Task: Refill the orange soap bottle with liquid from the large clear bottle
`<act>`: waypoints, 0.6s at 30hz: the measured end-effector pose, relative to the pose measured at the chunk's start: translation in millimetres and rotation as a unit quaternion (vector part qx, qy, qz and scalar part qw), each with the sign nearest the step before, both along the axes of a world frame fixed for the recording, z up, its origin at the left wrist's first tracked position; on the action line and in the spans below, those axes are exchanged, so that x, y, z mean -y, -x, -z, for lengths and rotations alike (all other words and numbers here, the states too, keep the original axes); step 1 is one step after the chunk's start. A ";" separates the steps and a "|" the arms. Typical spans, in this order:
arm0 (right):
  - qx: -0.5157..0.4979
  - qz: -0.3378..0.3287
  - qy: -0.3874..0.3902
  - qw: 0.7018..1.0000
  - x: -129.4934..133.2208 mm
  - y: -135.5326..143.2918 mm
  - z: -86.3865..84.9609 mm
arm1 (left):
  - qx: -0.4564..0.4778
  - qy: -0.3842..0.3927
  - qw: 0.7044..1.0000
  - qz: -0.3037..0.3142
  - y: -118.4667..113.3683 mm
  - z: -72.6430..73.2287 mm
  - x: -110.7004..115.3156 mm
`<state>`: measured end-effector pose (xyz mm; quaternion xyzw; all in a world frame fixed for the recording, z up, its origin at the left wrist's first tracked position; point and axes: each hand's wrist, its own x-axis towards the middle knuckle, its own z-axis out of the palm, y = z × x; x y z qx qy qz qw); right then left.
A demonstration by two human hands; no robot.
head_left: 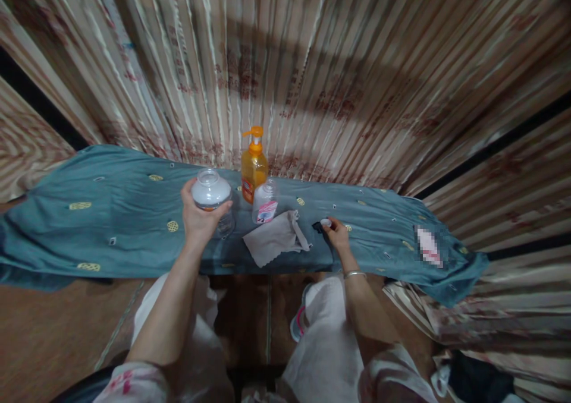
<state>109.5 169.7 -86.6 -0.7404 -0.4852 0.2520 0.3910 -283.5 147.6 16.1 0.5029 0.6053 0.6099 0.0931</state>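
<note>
My left hand (200,216) is wrapped round a clear, wide jar (210,190) with an open neck, held above the cloth-covered table. My right hand (337,234) pinches a small whitish cap (326,222) close to the cloth; a small black item (318,227) lies beside it. Between my hands, a crumpled grey cloth (274,238) rests on the table. Just behind that cloth stands a clear bottle (265,204) with a pink label. An orange pump bottle (254,171) stands upright behind the clear one.
A teal cloth with yellow patterns (134,213) covers the long, narrow table. Pleated curtains (285,82) hang right behind it. A blurred pink-and-white item (429,247) lies at the right end. My knees are below the front edge.
</note>
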 end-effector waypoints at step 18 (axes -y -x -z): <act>0.019 0.033 -0.153 0.987 52.9 31.2 -38.1 | 0.056 0.029 0.998 0.012 -0.8 8.0 1.9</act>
